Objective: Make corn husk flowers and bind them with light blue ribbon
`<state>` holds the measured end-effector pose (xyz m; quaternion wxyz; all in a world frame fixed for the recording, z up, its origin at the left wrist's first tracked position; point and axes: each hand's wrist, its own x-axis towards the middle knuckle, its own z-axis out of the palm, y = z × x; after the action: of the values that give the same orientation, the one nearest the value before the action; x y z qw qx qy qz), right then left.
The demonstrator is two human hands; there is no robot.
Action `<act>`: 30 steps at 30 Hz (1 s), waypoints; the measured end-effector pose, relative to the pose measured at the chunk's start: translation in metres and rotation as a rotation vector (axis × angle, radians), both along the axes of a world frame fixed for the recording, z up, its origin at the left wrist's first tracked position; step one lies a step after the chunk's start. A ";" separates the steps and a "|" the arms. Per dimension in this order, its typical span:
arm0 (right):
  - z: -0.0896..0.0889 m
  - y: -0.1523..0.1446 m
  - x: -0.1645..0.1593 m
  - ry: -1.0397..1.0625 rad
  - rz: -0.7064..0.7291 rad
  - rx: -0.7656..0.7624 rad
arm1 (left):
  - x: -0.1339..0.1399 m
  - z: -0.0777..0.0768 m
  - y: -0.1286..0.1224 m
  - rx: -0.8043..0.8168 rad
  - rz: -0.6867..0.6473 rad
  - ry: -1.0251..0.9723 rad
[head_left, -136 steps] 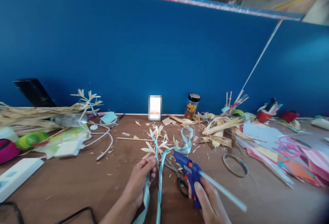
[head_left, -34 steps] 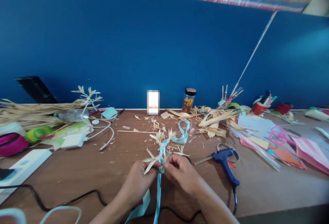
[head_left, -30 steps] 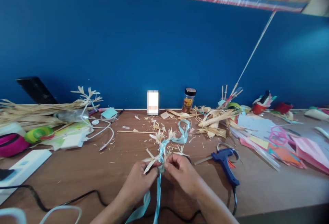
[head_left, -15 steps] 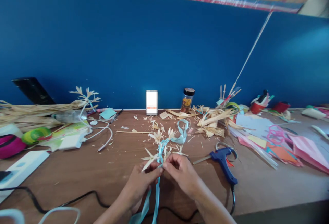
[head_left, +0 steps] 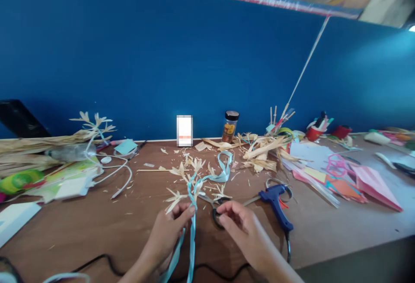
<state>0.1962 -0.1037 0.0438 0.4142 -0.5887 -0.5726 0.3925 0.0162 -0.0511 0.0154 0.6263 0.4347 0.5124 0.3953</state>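
Observation:
My left hand (head_left: 170,231) pinches a light blue ribbon (head_left: 192,239) between thumb and fingers, just below a bunch of pale dried-husk flowers (head_left: 180,170). The ribbon winds up through the flowers, loops out to their right, and its long ends hang down toward me. To the right, my right hand (head_left: 238,224) is off the ribbon, its fingers bent with the thumb apart from them. Its fingertips overlap the black handles of a pair of scissors (head_left: 216,219) on the table; whether they touch, I cannot tell. The scissor blades lie partly behind the ribbon and flowers.
Right of my hands lies a blue glue gun (head_left: 275,200), its cord running toward me. Husk strips (head_left: 264,151) and a black-lidded jar (head_left: 230,126) are at the back. Coloured paper (head_left: 372,183) lies at right; white cables (head_left: 128,170) and a plastic bottle (head_left: 73,152) at left.
My right hand has let go of the ribbon and moved slightly right and down, uncovering the scissors. My left hand still pinches the ribbon. The camera view has turned a little to the right.

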 end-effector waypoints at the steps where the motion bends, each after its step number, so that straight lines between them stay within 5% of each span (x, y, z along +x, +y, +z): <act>1: -0.001 -0.006 0.010 -0.048 -0.033 0.004 | -0.002 -0.002 0.002 0.001 0.020 -0.006; 8: -0.029 -0.037 0.099 -0.745 -0.444 0.114 | -0.010 -0.009 0.027 0.006 0.099 0.011; 12: -0.040 -0.035 0.119 -0.992 -0.544 0.055 | -0.006 -0.012 0.035 -0.038 0.117 0.072; 22: -0.051 -0.026 0.109 -1.000 -0.584 -0.023 | -0.005 -0.025 0.034 0.008 0.069 0.047; 27: -0.051 -0.030 0.115 -0.887 -0.651 0.212 | -0.006 -0.022 0.034 -0.035 0.075 0.043; 30: -0.043 -0.031 0.114 -0.604 -0.710 0.331 | -0.006 -0.024 0.033 -0.012 0.075 0.014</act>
<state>0.3100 -0.1346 0.0013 0.4259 -0.7611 -0.4858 -0.0573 0.0107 -0.0178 -0.0087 0.6099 0.4142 0.5352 0.4122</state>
